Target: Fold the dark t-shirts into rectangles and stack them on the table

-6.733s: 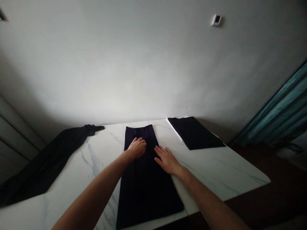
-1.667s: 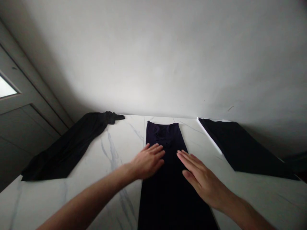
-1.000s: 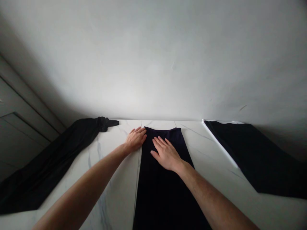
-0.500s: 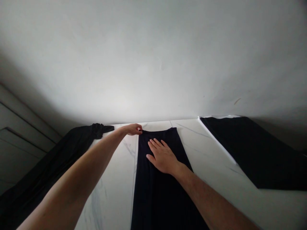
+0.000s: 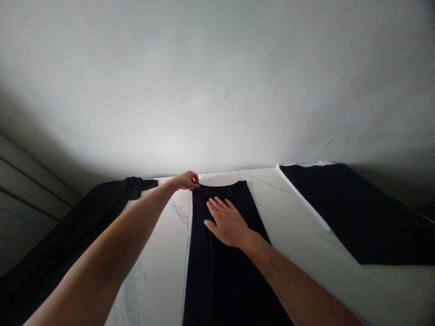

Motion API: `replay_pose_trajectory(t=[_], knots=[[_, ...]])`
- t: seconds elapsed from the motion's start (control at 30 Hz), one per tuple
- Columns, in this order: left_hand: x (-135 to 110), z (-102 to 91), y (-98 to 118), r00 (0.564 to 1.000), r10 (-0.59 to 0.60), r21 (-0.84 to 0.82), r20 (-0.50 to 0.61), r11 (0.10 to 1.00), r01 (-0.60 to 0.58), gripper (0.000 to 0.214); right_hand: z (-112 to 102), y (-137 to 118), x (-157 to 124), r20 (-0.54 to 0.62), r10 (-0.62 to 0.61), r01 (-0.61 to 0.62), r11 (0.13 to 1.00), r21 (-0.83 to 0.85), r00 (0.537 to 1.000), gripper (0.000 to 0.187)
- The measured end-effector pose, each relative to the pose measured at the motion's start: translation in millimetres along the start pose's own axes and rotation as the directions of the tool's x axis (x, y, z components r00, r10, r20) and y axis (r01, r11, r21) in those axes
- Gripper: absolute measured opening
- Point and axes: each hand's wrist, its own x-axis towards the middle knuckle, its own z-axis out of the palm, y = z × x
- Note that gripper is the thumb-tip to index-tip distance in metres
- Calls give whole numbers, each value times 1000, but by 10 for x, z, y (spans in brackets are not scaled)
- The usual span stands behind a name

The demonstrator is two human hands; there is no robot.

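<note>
A long dark navy garment (image 5: 220, 283), folded lengthwise, lies flat on the white marble table (image 5: 292, 217), with its waistband at the far end. My left hand (image 5: 186, 180) pinches the garment's far left waistband corner between fingers and thumb. My right hand (image 5: 226, 223) rests flat on the garment just below the waistband, fingers spread and holding nothing. The lower end of the garment runs out of view at the bottom of the picture.
A black garment (image 5: 64, 231) with a knotted end lies along the table's left side, partly under my left forearm. A folded black cloth (image 5: 350, 217) lies at the far right. A pale wall rises behind the table.
My left hand has gone from lying flat beside the waistband to pinching its corner. My right hand stays on the garment, and the view has shifted slightly.
</note>
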Motion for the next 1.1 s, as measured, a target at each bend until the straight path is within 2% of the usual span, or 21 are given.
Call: replay_pose_trajectory(t=[0.1,0.23,0.3,0.37,0.43,0.5,0.53,0.6,0.7,0.8,0.9,0.97,1.03,1.1], knots=[[12,17,11,999,-16,56,-52,998,19,20,-1,0,3,-1,0,0,1000,-4,1000,64],[-25,81,104,984,-15,164,-177,985,45,25,-2,2,5,10,1,-1,1000,-4,1000,65],[-122,193,175,962,4,209,-274,976,56,29,-7,0,3,12,5,-5,1000,-2,1000,65],[-282,375,233,937,94,282,-338,959,5,36,-16,-6,0,5,9,-9,1000,2,1000,65],[-475,591,259,923,249,390,-293,913,-123,42,-27,-13,-2,-4,11,-10,1000,18,1000,64],[-652,772,261,919,353,465,-174,852,-239,47,-40,-17,0,-11,13,-13,999,53,1000,64],[-720,831,264,928,350,473,-132,844,-251,50,-48,-14,6,-14,18,-16,997,80,1000,63],[-800,875,294,950,287,460,-126,865,-200,54,-74,7,27,-27,22,-17,986,166,999,62],[-807,832,408,945,223,424,-238,900,-106,58,-152,95,80,-124,60,-7,921,389,990,57],[-756,823,507,920,265,431,-290,894,-122,61,-277,283,122,-276,210,-21,830,558,938,57],[-716,896,520,950,243,457,-198,880,-130,62,-411,579,102,-374,407,-126,799,587,833,57],[-705,941,528,975,177,466,-134,880,-96,63,-483,800,48,-381,509,-233,784,575,772,54],[-693,961,596,983,138,473,-119,879,-66,63,-525,992,-27,-350,546,-332,792,513,761,48],[-656,972,745,978,163,489,-129,869,-80,60,-523,1123,-100,-326,535,-404,827,391,779,43]])
